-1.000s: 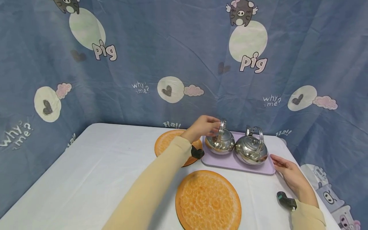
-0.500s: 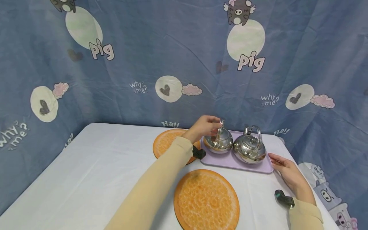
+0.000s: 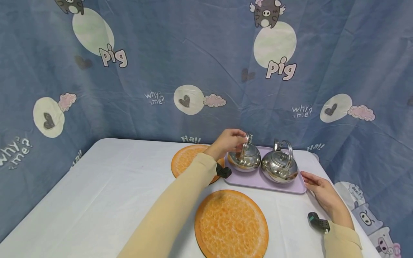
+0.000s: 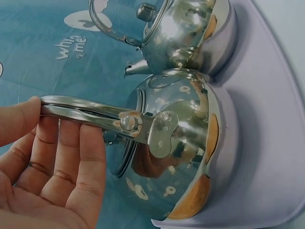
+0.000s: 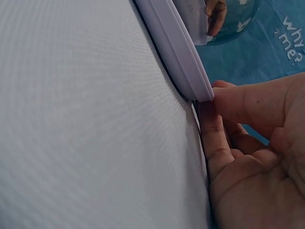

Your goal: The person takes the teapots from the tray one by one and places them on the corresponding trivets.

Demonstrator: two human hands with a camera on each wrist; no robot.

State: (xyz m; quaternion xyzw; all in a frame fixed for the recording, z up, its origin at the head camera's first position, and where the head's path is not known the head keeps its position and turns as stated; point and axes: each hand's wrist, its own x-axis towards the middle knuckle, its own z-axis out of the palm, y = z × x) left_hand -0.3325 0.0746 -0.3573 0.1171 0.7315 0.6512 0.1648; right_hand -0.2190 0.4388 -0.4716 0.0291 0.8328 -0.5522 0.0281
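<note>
1. The near orange mat (image 3: 231, 224) is cut off by the head view's lower edge.
2. The right hand (image 3: 326, 195) pinches the right edge of the lilac tray (image 3: 251, 181); its fingertips are partly hidden behind the rim.
3. The right kettle (image 3: 279, 167) stands on the tray, close beside the left kettle (image 3: 250, 161); contact is hard to make out.
4. The left hand (image 3: 227, 141) grips the left kettle's handle, thumb against fingers.
5. The left sleeve (image 3: 177, 200) blocks part of the far orange mat (image 3: 187, 157).
6. Behind hangs a blue curtain (image 3: 206, 53), cropped above.

The right hand (image 5: 267, 176) pinches the lilac tray (image 5: 180, 52) by its rim.
</note>
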